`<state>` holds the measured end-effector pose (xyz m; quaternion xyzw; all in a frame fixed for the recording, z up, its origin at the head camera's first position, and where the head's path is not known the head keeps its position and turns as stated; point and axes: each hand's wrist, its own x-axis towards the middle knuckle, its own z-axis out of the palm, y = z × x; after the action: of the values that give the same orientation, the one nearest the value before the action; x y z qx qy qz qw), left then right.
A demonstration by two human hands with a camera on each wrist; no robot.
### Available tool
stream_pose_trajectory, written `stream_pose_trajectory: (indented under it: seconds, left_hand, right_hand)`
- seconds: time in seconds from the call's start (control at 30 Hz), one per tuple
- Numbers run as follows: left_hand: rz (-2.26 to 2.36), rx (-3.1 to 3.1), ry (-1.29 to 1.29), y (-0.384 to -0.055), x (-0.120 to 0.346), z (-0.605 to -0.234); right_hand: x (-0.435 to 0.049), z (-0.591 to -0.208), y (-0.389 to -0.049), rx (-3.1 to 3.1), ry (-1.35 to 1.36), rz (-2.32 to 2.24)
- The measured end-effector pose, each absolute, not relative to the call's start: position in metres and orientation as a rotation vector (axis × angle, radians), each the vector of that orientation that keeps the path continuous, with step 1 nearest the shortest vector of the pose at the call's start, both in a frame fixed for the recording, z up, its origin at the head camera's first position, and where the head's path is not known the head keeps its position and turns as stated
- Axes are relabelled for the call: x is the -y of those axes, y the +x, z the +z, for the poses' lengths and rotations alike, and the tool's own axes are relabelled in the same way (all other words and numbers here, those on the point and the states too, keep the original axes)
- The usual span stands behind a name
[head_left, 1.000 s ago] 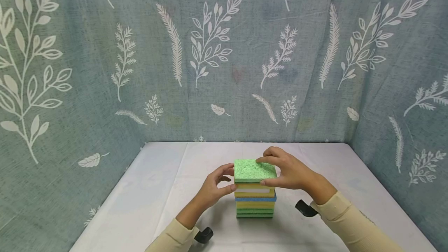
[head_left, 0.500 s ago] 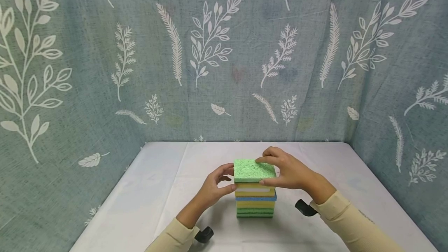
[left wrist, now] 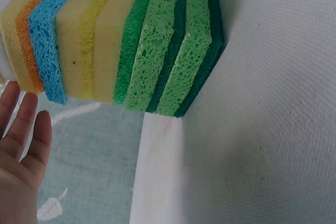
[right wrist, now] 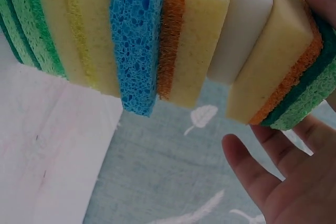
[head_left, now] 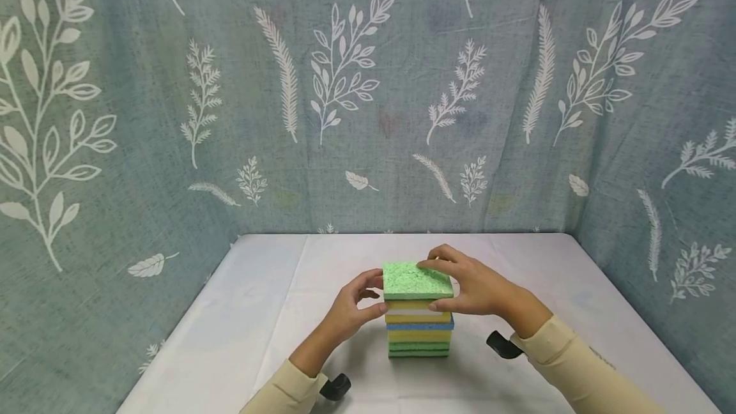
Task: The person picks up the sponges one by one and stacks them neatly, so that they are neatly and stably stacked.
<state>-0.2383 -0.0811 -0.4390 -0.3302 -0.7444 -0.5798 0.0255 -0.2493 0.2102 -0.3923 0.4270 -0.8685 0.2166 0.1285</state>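
A tall stack of sponges [head_left: 418,337] stands upright on the table, with layers in green, yellow, orange, white and blue. On top lies a green sponge [head_left: 414,278], also at the right end of the right wrist view. My right hand [head_left: 480,286] holds the top of the stack at its right, index finger over the upper face, thumb at the front edge, other fingers behind. At the stack's left side my left hand [head_left: 349,308] rests with its thumb near the front corner; its fairly straight fingers [left wrist: 27,124] reach the back edge by a yellow-and-orange sponge.
A white cloth covers the table [head_left: 276,299], whose back edge meets a blue-green leaf-patterned curtain [head_left: 391,165]. More curtain hangs at both sides. Black devices [head_left: 335,387] sit at both sleeves.
My right thumb has shifted slightly lower and right at the front of the stack, and its index finger slightly left. The left hand stays almost still.
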Motion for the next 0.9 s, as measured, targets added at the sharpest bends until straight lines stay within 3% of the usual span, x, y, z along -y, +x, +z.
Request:
stream_pose_trajectory:
  seconds: [0.4, 0.9]
  left_hand:
    - [-1.796, 2.300, -1.016, -0.2370, 0.0837, -0.4446]
    - [-1.758, 2.258, -1.054, -0.2431, 0.0877, -0.4487]
  right_hand:
    - [-0.2091, -0.3941, -0.2484, 2.546, 1.291, 0.716]
    - [-0.2122, -0.3972, -0.2439, 2.655, 1.128, 0.735]
